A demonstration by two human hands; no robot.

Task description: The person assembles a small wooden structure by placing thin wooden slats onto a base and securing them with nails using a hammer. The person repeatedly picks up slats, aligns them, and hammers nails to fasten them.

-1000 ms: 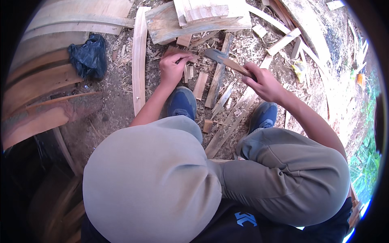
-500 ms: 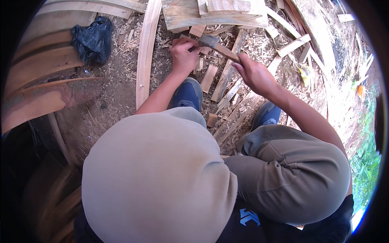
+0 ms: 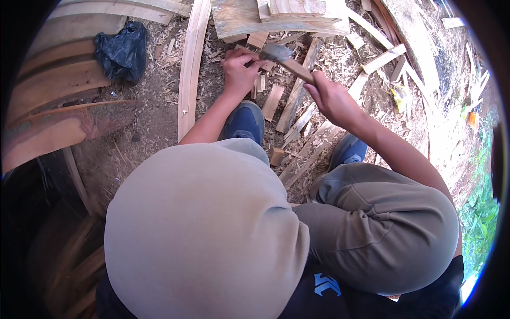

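Note:
My right hand [image 3: 333,98] is wrapped round the wooden handle of a short tool [image 3: 298,69] with a broad grey metal head, slightly blurred; whether it is a hatchet or a hammer I cannot tell. Its head hangs just right of my left hand [image 3: 240,69], close to the fingertips. The left fingers are curled in a pinch over small wood pieces, and what they hold is hidden. Below them a short wood block [image 3: 273,102] lies on the chip-covered ground, near my left shoe [image 3: 245,121].
A long pale plank [image 3: 192,69] lies left of my left arm. Ahead stands a thick wooden slab [image 3: 228,24] with boards on it. A black plastic bag [image 3: 121,52] rests by curved timbers [image 3: 74,77] at left. Several wood strips [image 3: 385,59] lie at right.
The tool's head has lifted and tilted a little near my left fingers. My left hand stays almost in place.

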